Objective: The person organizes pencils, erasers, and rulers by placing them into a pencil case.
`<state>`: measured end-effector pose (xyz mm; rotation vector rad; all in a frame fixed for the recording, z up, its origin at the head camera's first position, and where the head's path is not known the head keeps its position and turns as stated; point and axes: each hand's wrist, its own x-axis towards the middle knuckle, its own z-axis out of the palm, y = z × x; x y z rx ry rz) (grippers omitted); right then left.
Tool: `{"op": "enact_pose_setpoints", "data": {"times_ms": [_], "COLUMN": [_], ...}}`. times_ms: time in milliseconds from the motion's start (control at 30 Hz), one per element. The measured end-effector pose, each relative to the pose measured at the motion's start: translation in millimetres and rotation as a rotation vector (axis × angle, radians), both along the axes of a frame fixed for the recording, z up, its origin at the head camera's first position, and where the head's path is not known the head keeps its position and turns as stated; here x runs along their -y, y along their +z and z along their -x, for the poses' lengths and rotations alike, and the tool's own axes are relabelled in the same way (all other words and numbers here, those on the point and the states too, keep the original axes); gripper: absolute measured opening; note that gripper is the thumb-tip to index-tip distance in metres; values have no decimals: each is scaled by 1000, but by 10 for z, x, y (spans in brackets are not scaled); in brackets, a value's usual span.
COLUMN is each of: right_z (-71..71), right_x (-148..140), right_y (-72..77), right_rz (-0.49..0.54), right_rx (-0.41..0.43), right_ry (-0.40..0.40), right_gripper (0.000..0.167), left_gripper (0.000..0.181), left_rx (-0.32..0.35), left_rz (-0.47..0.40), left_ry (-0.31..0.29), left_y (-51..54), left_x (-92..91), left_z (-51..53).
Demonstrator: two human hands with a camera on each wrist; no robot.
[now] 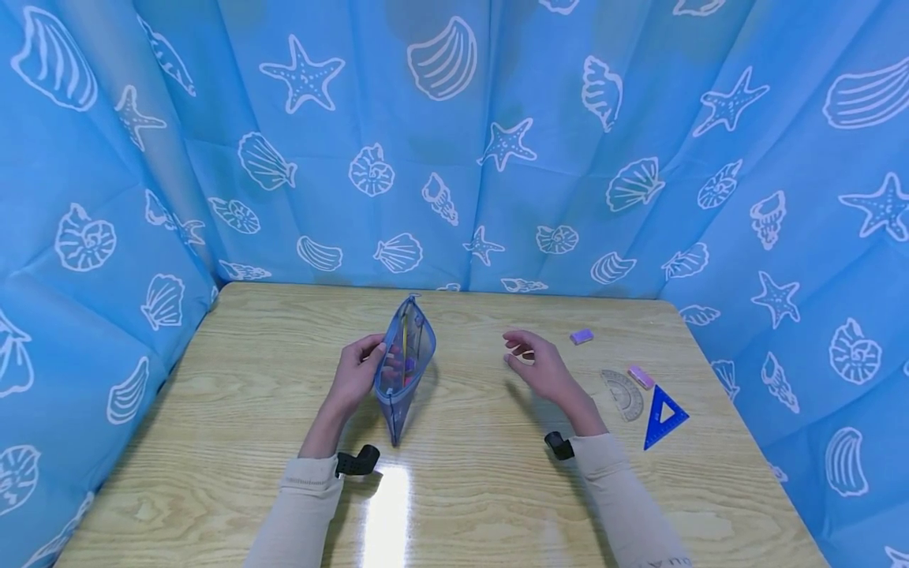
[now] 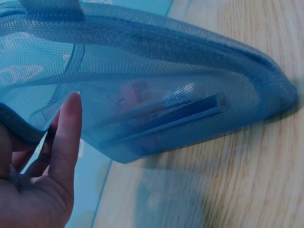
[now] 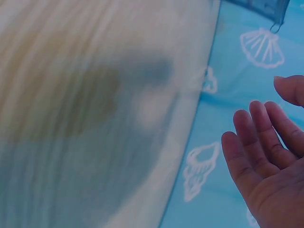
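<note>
A blue mesh zip pouch [image 1: 428,347] stands unzipped on the table, its mouth spread apart. Pinched at its left rim, the pouch is held by the left hand [image 1: 355,369], thumb on the inside edge. Through the mesh [image 2: 190,57] in the left wrist view, long slim things and a pinkish item show, blurred. A yellow pencil-like stick [image 1: 405,339] lies inside. To the right of the pouch, the right hand [image 1: 543,369] hovers over the table, holding nothing; its fingers [image 3: 261,137] are loosely bent in the right wrist view.
Right of the right hand lie a purple eraser-like block [image 1: 581,337], a pink-purple block [image 1: 641,377], a clear protractor [image 1: 625,396] and a blue set square [image 1: 656,435]. A blue shell-print curtain [image 1: 440,150] hangs around the wooden table [image 1: 234,442].
</note>
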<state>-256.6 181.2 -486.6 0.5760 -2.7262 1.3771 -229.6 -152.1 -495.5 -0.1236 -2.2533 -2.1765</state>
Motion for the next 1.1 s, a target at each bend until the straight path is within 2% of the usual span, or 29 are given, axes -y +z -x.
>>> {"op": "enact_pose_setpoints", "data": {"times_ms": [433, 700, 900, 1100], "right_z": [28, 83, 149, 223], "right_x": [-528, -785, -973, -1096], "right_y": [-184, -188, -202, -210], "right_rz": [-28, -62, -107, -108], "right_rx": [-4, 11, 4, 21], "right_ry": [-97, -142, -171, -199], "right_gripper": [39, 38, 37, 37], "left_gripper": [34, 33, 33, 33], "left_rx": [9, 5, 2, 11], "left_rz": [5, -12, -2, 21], "left_ry": [3, -1, 6, 15], "left_y": [8, 4, 6, 2], "left_x": [3, 1, -2, 0], "left_z": [1, -1, -4, -3]}}
